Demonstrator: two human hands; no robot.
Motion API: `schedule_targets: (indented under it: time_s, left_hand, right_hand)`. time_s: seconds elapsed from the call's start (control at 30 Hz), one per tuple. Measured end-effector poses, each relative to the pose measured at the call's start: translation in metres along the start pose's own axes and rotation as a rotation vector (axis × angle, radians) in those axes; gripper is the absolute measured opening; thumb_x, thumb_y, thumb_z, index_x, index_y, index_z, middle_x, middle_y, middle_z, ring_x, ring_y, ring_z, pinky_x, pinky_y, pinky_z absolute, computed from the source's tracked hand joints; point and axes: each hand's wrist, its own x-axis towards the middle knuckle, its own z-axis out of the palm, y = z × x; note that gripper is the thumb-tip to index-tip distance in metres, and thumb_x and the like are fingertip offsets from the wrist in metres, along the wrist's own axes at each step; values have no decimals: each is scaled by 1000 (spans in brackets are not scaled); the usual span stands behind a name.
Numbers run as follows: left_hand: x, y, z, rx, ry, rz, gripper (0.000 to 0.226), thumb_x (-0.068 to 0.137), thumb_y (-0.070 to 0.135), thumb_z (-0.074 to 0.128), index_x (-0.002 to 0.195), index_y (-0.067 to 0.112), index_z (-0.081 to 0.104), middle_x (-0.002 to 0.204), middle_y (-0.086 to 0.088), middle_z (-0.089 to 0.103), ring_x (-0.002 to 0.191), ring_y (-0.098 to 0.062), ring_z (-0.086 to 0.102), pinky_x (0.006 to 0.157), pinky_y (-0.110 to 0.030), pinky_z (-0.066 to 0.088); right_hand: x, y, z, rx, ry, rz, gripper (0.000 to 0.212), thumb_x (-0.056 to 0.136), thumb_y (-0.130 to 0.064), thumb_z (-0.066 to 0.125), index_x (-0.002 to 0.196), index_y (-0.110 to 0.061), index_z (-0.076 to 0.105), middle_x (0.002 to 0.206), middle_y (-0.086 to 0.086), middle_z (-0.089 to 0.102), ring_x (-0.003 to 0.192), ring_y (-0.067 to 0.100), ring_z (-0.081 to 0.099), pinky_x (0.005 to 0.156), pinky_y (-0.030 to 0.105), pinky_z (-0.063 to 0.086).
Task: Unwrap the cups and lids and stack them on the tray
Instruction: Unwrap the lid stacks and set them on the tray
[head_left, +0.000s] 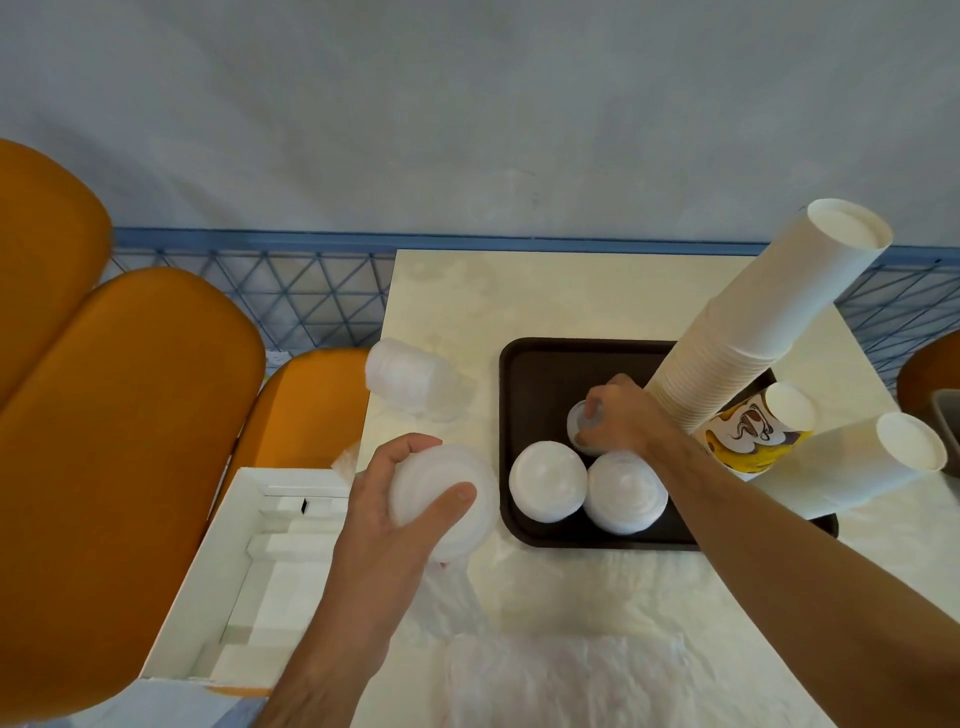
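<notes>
Left grip (410, 499) wraps a lid stack (447, 499) just left of the tray (524, 374); right grip (618, 415) pinches a small lid stack (584, 423) on it. Bumping the leaning cup tower (753, 332) beside that wrist could topple it.

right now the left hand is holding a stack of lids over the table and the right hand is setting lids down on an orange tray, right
Not quite: the tray is dark brown, not orange, as the head view shows. The left hand does hold a stack of lids over the table, and the right hand is at lids on that tray.
</notes>
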Motion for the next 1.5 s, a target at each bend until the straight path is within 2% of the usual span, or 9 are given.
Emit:
schedule_targets:
  time_s: [0.13, 0.5, 0.7, 0.83, 0.93, 1.0, 1.13, 1.33, 1.5]
  left_hand:
    - [-1, 0, 0, 16, 16, -8, 48, 72, 37, 79, 110, 49, 52, 120, 10, 54, 110, -19, 53, 52, -8, 47]
    - [0, -3, 0, -5, 14, -2, 50, 72, 38, 79, 112, 50, 53, 121, 10, 54, 112, -21, 53, 62, -16, 51]
    - [-3, 0, 1, -19, 7, -5, 60, 62, 48, 82, 114, 49, 53, 121, 9, 54, 113, -21, 53, 69, -23, 52]
    - [-5, 0, 1, -29, 9, 0, 59, 67, 43, 87, 114, 50, 53, 121, 9, 54, 113, -21, 53, 61, -17, 53]
    - [-6, 0, 1, -46, 11, 19, 50, 78, 29, 82, 114, 50, 52, 120, 10, 54, 111, -20, 53, 54, -12, 51]
    - [-7, 2, 3, -64, 6, 38, 51, 79, 28, 82, 113, 52, 52, 118, 12, 54, 110, -18, 53, 55, -12, 52]
    - [-11, 8, 8, -66, -20, 81, 49, 83, 21, 76, 105, 60, 53, 120, 13, 54, 108, -14, 54, 57, -15, 53]
    - [-20, 18, 19, 7, -82, 107, 55, 85, 31, 73, 93, 78, 45, 123, 15, 50, 106, -8, 52, 54, -4, 46]
    - [-22, 14, 22, 78, -83, 106, 45, 85, 38, 70, 113, 63, 46, 129, 15, 45, 107, -9, 50, 52, -4, 45]
  right_hand:
    - [7, -2, 2, -27, -64, 4, 35, 76, -29, 85, 104, -22, 65, 122, 4, 52, 102, 24, 59, 81, 29, 55]
    - [15, -5, 0, -72, -81, 85, 64, 73, -39, 88, 124, -10, 62, 116, 7, 64, 102, 22, 64, 87, 33, 59]
    - [13, -4, -1, -32, -93, 74, 56, 74, -28, 89, 120, -11, 63, 121, 8, 64, 106, 22, 62, 91, 33, 56]
    - [5, -2, -11, 11, -112, 25, 50, 74, -28, 89, 117, -13, 66, 124, 5, 61, 104, 19, 57, 86, 27, 50]
    - [-12, -13, -33, 196, 23, -47, 31, 85, -24, 79, 113, -14, 69, 122, 2, 63, 111, 19, 59, 85, 27, 46]
    - [-40, -32, -52, 517, 98, -96, 14, 92, -22, 72, 105, -16, 72, 109, 0, 70, 105, 19, 65, 84, 29, 54]
    - [-124, -75, -85, 1073, -65, -317, 10, 95, -15, 69, 103, -10, 74, 93, 11, 73, 83, 16, 69, 79, 28, 61]
    - [-173, -92, -70, 880, 69, -479, 6, 92, -14, 73, 95, -19, 74, 85, -5, 73, 77, 10, 68, 74, 28, 58]
    - [-183, -91, -63, 721, 160, -428, 6, 96, -19, 68, 94, -23, 71, 82, -13, 69, 80, 6, 66, 71, 19, 56]
